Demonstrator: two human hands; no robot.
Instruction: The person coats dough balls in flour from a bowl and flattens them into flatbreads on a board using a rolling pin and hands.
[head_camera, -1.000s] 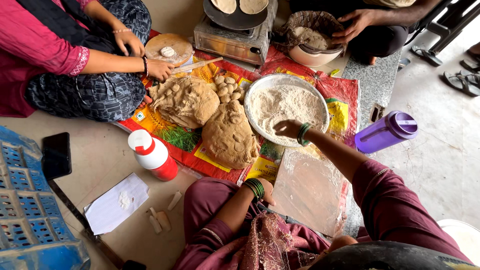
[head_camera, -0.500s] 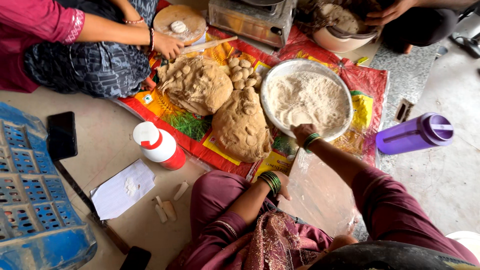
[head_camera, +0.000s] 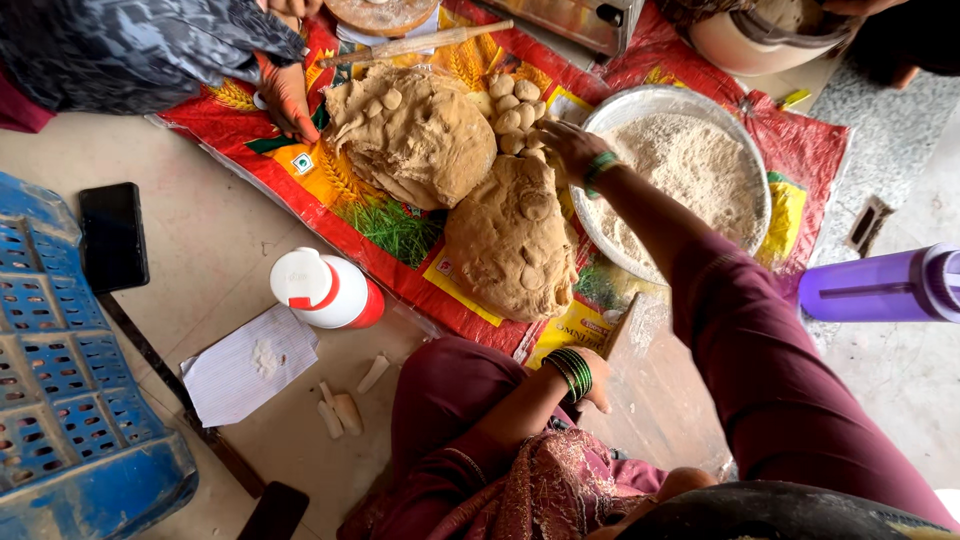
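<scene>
My right hand (head_camera: 568, 145) reaches across the rim of the metal flour bowl (head_camera: 655, 93) to a cluster of small dough balls (head_camera: 513, 108). Its fingers are apart and touch the balls nearest the top of the near dough mound (head_camera: 510, 240). A second, larger dough mound (head_camera: 415, 135) lies to the left. My left hand (head_camera: 598, 378), with green bangles at the wrist, rests on my maroon-clad knee and holds nothing. A floured flat board (head_camera: 665, 390) lies just right of that knee.
Everything sits on a red printed sack (head_camera: 250, 135) on the floor. Another person's hand (head_camera: 285, 95) rests on it at left, near a rolling pin (head_camera: 415, 43). A red-and-white bottle (head_camera: 325, 290), paper (head_camera: 250, 365), phone (head_camera: 112, 235), blue crate (head_camera: 60, 400) and purple bottle (head_camera: 880, 285) surround me.
My right hand left the flour bowl's near edge and moved left and away to the small dough balls. The view shifted forward and down. My left hand stayed on my knee.
</scene>
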